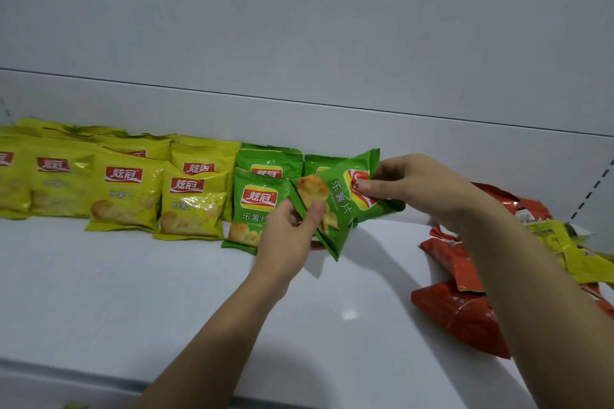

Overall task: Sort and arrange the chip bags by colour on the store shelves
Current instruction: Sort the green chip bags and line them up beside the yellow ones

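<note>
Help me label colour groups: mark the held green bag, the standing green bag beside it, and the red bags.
held green bag [342, 199], head view, middle of its front.
standing green bag [259, 197], head view, its red logo.
red bags [461, 315], head view, the nearest bag.

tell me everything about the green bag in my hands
The green bag is glossy, crinkled plastic with a red-and-yellow logo, white characters and a chip picture. It is tilted sideways over the white shelf, in front of standing green bags. The left hand pinches its bottom end, the right hand its top.
</note>
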`<state>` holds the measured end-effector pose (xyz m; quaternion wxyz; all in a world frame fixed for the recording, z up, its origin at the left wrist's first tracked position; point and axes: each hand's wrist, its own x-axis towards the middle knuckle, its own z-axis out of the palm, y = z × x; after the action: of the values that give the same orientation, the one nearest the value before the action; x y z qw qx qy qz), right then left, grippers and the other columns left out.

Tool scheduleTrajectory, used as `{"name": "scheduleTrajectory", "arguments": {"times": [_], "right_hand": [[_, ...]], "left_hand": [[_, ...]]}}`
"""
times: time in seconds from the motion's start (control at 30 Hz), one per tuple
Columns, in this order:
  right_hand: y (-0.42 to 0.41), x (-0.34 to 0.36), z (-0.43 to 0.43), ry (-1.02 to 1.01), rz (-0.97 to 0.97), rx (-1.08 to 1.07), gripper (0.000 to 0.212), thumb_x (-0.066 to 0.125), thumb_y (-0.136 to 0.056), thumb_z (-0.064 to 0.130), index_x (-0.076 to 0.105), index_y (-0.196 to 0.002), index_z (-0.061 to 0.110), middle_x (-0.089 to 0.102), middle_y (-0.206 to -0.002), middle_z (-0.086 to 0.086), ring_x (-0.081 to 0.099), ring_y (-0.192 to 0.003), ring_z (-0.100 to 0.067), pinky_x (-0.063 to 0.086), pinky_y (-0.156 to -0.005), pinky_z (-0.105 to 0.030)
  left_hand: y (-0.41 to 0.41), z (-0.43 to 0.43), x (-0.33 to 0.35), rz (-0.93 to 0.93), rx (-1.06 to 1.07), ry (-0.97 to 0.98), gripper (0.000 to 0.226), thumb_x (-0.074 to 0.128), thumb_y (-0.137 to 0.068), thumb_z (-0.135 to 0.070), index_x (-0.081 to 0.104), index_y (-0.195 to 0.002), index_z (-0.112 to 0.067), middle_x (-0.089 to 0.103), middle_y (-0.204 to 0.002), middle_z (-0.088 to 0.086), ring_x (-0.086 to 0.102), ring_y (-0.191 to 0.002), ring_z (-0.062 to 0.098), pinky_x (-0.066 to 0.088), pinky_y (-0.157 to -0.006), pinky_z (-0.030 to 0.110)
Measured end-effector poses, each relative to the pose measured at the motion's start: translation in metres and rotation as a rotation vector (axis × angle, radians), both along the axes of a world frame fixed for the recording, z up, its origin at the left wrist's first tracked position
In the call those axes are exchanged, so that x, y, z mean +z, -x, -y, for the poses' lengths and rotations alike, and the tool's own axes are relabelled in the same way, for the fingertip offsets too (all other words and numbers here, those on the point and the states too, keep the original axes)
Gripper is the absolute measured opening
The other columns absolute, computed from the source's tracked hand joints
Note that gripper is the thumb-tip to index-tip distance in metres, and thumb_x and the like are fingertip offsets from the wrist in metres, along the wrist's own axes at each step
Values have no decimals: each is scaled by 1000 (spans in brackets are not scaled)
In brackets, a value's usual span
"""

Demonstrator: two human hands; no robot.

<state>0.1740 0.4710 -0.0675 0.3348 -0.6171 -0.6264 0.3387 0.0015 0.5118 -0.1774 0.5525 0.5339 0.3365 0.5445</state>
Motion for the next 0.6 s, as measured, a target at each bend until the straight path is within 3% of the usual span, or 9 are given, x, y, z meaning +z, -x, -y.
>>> {"name": "scheduleTrajectory", "arguments": {"times": [0.07, 0.2, 0.3, 0.4, 0.47, 0.6], "right_hand": [[-2, -2, 0, -7, -71, 22, 18, 73, -80, 25, 74, -91, 11, 75, -82, 0, 67, -70, -5, 48, -60, -11], [-8, -10, -5, -13, -139, -21, 35, 75, -70, 40, 74, -84, 8, 73, -83, -8, 61, -77, -15, 47, -77, -28], [-9, -16, -6, 12, -177, -18, 21, 69, -86, 24, 72, -88, 3, 74, -81, -9, 65, -72, -13, 49, -74, -28], [-11, -19, -7, 29, -205, -16, 16, 67, -87, 10, 68, -76, -2, 70, -78, -16, 64, -74, -22, 52, -78, -35], [-15, -18, -8, 60, -229, -27, 15, 65, -85, 2, 64, -71, -3, 66, -74, -17, 63, -72, -24, 56, -76, -36], [-19, -17, -9, 38, -201, -65, 15, 61, -87, -6, 61, -96, -18, 66, -78, -19, 63, -68, -24, 58, -60, -27]], "left_hand": [[3, 4, 3, -3, 11, -42, 15, 61, -89, -26, 62, -100, -15, 76, -85, -1, 73, -80, 18, 58, -61, 30], [9, 8, 5, -49, 30, -136, 14, 61, -85, -29, 62, -94, -19, 74, -75, -8, 71, -69, 9, 52, -52, 21], [16, 8, 4, -120, 65, -199, 21, 64, -77, -37, 63, -92, -23, 74, -79, -11, 71, -76, 8, 55, -62, 23], [22, 5, 1, -138, 101, -188, 31, 68, -72, -39, 66, -94, -18, 75, -88, -1, 72, -84, 19, 58, -75, 39], [28, 4, -1, -118, 110, -147, 35, 70, -71, -39, 67, -96, -13, 75, -89, 5, 72, -83, 25, 58, -75, 44], [37, 6, -7, 28, 50, 17, 33, 65, -75, -30, 66, -102, -11, 76, -88, 6, 73, -77, 20, 60, -65, 35]]}}
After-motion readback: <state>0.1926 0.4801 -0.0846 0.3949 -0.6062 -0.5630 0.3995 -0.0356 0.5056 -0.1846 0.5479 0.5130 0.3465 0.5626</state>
